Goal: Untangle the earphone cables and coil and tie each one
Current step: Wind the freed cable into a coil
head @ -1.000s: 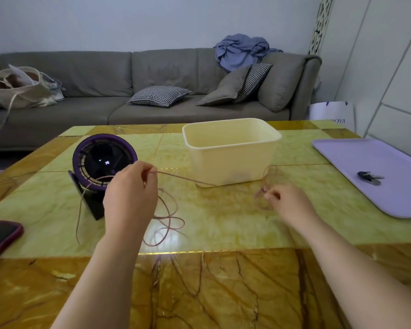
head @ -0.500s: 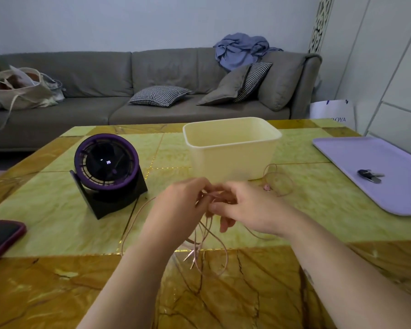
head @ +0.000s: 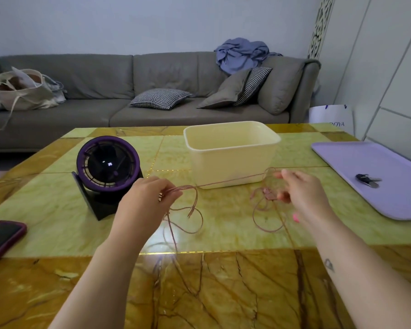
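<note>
A thin pink earphone cable [head: 226,182] stretches taut between my two hands above the table. My left hand [head: 145,200] pinches a bundle of its strands at the centre left, and loose loops hang from it down onto the tabletop. My right hand [head: 301,193] is blurred at the centre right; its fingers hold the cable's far end near the cream tub. More loops and a small pink earpiece [head: 268,194] dangle just left of that hand.
A cream plastic tub [head: 230,160] stands behind the cable. A purple desk fan [head: 107,167] sits at the left, a dark phone [head: 0,236] at the left edge. A lilac tray [head: 375,176] with keys [head: 367,180] lies at the right. A grey sofa is beyond.
Half a second ago both hands met at the table's centre. They have since drawn apart, the right hand moving right, pulling the cable taut.
</note>
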